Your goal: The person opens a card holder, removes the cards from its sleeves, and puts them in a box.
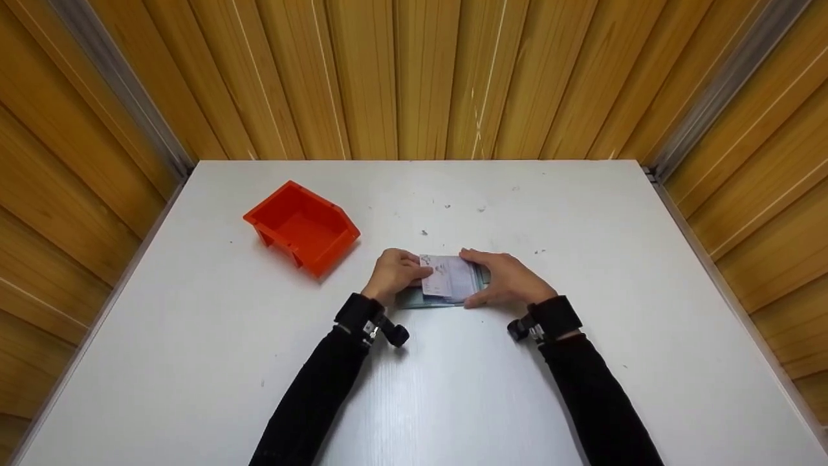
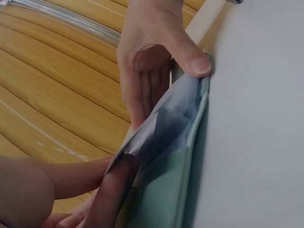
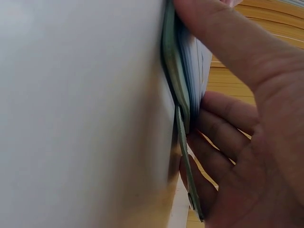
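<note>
- Head view: a white tabletop [image 1: 582, 259] is seen from above, enclosed by wooden walls [image 1: 414, 77] on three sides.
- A stack of paper slips [image 1: 451, 278] is held near the middle of the tabletop, between both hands, with a greenish sheet [image 1: 414, 299] lying flat beneath it.
- The left hand [image 1: 391, 275] is placed at the stack's left end; its fingers are curled over the top slip, so this grip is closed on the slips.
- The right hand [image 1: 504, 278] is laid at the stack's right end, thumb at the near edge and fingers over the far edge, so the slips are grasped by it as well.
- Black sleeves [image 1: 310, 401] and black wrist straps are worn on both arms.
- An orange bin [image 1: 301, 226] is set to the left of the hands, well apart from them, with its open front turned towards the near right; nothing can be seen inside it.
- Left wrist view: the top slips [image 2: 161, 123] are seen bent upward, pinched by the right hand's thumb [image 2: 190, 54] at the far end and touched by a left finger [image 2: 116, 190] at the near end.
- Right wrist view: the stack's edge [image 3: 190, 61] is shown pressed against the tabletop under the thumb, with the fingers [image 3: 223, 114] curled behind it.
- The greenish sheet [image 3: 183, 142] is seen edge-on between the stack and the tabletop.
</note>
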Demonstrator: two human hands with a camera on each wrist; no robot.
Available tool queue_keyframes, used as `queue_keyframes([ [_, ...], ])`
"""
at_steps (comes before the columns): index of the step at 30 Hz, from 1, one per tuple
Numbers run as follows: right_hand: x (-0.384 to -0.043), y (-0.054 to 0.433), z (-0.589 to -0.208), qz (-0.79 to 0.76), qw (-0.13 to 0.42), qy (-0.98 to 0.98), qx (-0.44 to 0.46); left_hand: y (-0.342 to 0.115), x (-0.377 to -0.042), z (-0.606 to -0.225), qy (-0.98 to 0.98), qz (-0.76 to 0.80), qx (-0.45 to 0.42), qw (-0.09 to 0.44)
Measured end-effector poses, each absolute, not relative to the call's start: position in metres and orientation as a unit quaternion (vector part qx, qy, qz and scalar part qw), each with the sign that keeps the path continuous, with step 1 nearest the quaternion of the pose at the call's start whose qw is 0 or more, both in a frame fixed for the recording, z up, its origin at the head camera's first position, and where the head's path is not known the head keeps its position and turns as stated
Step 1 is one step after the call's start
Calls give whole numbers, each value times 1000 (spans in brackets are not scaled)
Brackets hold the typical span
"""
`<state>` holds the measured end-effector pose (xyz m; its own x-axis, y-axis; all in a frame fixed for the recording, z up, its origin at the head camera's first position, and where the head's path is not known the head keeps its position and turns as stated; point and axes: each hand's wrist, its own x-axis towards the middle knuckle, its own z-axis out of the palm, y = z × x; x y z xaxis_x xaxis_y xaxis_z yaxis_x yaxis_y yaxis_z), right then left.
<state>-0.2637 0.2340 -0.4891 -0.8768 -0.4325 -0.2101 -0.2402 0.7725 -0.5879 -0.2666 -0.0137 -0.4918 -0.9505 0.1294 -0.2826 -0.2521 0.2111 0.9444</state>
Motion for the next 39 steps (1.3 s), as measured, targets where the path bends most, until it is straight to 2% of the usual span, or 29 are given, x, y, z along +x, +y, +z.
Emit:
queue_keyframes([
  [12, -265, 234, -489, -294, 162, 922, -191, -44, -267, -486, 782, 601, -58, 154],
  [21, -265, 237, -488, -300, 167, 920, -190, -40, -267, -482, 766, 621, -42, 158],
  [30, -264, 237, -489, -301, 166, 921, -184, -49, -274, -457, 727, 672, -47, 134],
  [39, -265, 237, -491, -304, 163, 919, -191, -77, -278, -432, 707, 701, -60, 74],
])
